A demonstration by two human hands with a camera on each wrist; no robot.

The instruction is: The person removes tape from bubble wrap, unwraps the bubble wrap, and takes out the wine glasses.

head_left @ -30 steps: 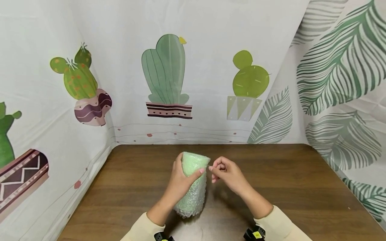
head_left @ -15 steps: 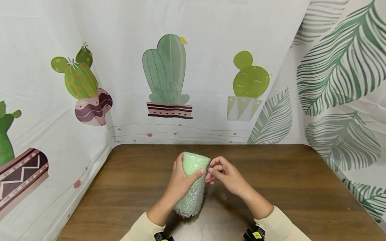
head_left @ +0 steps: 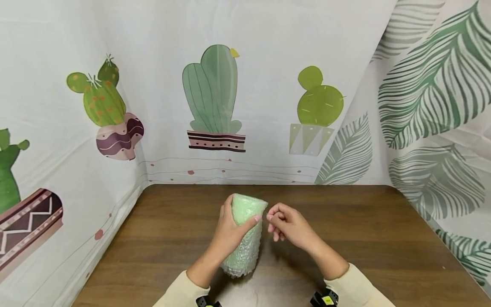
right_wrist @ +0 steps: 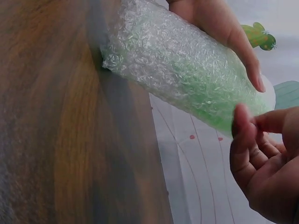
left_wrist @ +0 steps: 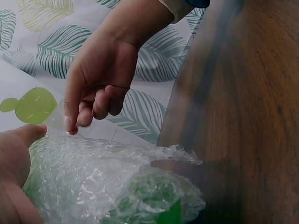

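Observation:
A pale green cylinder in clear bubble wrap point(head_left: 245, 238) stands tilted on the table, its upper end leaning away. What kind of object lies inside cannot be made out. My left hand point(head_left: 227, 230) grips it near the top, thumb across the near side and fingers behind. Close to its upper right edge is my right hand point(head_left: 287, 224), thumb and index finger pinched together. In the left wrist view those fingertips point(left_wrist: 71, 125) meet the wrap's edge, where a thin bit of clear film shows. The right wrist view has the bubble wrap point(right_wrist: 187, 70) crinkled along its whole length.
The brown wooden table point(head_left: 364, 238) extends to both sides. Behind it and along the left and right hangs a white cloth point(head_left: 264, 85) printed with cacti and leaves. Each wrist wears a black device, such as the right wrist's camera point(head_left: 324, 297).
The right hand's fingers came in against the wrapped cylinder, then drew back slightly to the right and down, thumb and index finger still together. The left hand and cylinder have stayed put.

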